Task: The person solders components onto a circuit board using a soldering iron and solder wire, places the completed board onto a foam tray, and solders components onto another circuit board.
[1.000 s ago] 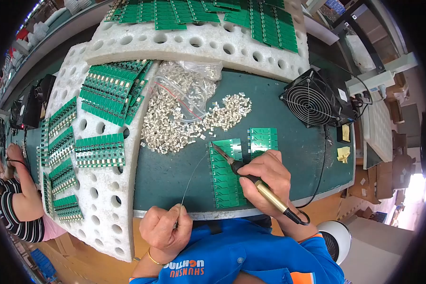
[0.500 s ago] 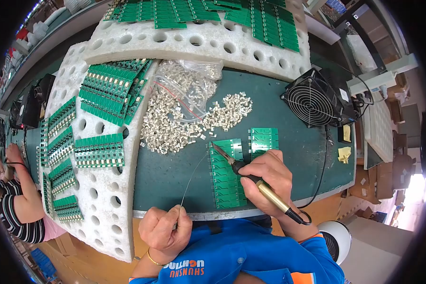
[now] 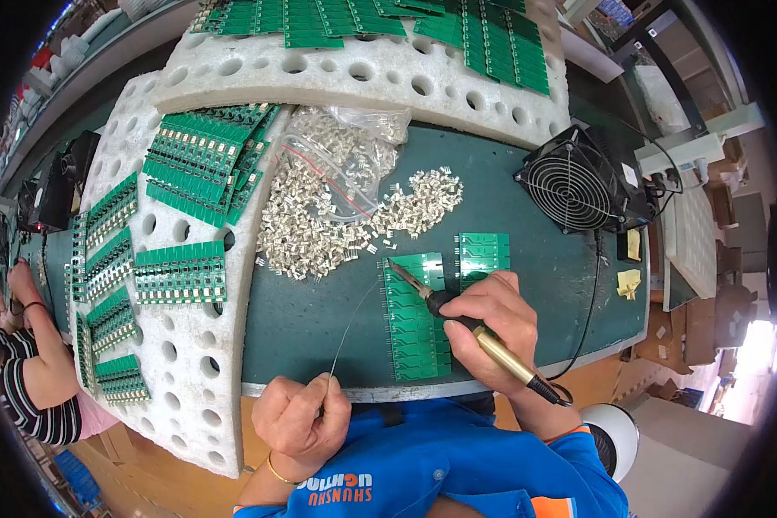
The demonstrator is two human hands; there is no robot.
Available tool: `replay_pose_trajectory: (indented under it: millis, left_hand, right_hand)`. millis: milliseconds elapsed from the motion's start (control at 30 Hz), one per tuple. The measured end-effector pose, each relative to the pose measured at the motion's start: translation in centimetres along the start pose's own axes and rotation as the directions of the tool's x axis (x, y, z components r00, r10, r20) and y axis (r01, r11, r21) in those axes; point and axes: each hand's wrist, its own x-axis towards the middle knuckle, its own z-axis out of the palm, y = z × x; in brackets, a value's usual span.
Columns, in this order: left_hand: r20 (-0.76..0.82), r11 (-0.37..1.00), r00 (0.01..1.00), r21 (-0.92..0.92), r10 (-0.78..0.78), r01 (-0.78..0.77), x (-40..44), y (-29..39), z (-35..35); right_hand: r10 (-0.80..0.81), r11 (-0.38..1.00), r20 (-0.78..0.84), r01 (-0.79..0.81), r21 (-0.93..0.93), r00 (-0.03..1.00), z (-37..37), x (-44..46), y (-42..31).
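My right hand (image 3: 492,328) grips a soldering iron (image 3: 502,356) with a black and brass-coloured handle. The iron's tip rests at the upper left corner of a green circuit board panel (image 3: 416,324), by the row of pins along its left edge. Pinched in my left hand (image 3: 304,416) is a thin solder wire (image 3: 344,337), which curves up toward the same corner. A second green panel (image 3: 483,257) lies just to the right, partly behind my right hand. Small white connectors (image 3: 319,233) are heaped beyond the boards, some under a clear plastic bag (image 3: 341,164).
A black fan (image 3: 570,181) stands at the right of the green work mat (image 3: 298,332). White foam sheets (image 3: 160,337) with round holes hold stacks of boards at left and back. Yellow paper scraps (image 3: 628,283) lie at the right edge. Another person's arm (image 3: 47,354) shows far left.
The view has shifted very slightly. My hands, the iron and the wire keep nearly the same positions at the panel's upper left corner.
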Motion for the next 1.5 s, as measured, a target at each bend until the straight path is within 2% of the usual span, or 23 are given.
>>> replay_pose_trajectory:
  millis: [733, 1100, 1500]
  left_hand:
    - [0.012, 1.000, 1.000, -0.006, -0.001, 0.001, 0.1, -0.2, 0.2]
    - [0.034, 1.000, 0.999, 0.006, -0.004, 0.004, 0.1, 0.0, 0.0]
    - [0.056, 1.000, 0.998, 0.018, -0.011, 0.010, 0.1, 0.0, -0.1]
  right_hand:
    - [-0.013, 1.000, 0.006, 0.013, 0.015, 1.000, -0.1, 0.1, 0.0]
    - [-0.092, 0.995, -0.014, 0.092, -0.044, 0.996, 0.4, -0.8, 0.1]
    - [-0.109, 0.991, -0.030, 0.106, -0.087, 0.994, 0.6, -1.1, -0.5]
